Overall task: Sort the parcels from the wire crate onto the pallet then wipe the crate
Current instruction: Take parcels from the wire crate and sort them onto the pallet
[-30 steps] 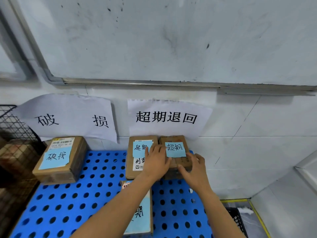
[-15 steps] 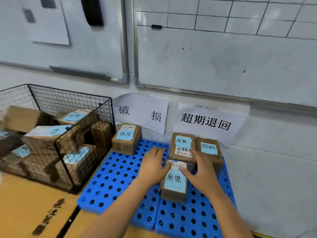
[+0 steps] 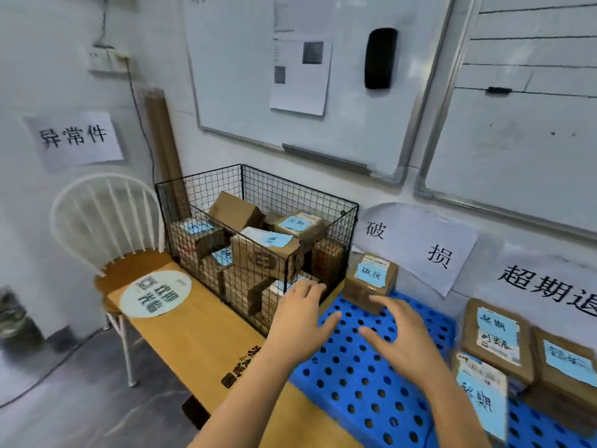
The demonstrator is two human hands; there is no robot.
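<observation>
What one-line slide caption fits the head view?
Left hand and right hand, empty, hover by wire crate and blue pallet.

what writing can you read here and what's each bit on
"异常件": left wall sign.
"破损": middle wall sign; note on the box below.
"超期退", cut off: right wall sign.
"超期": slips on right parcels.
"欢迎光临", upside down: bench sticker.
Too blurred: crate notes, whiteboard sheet, bench print.
</observation>
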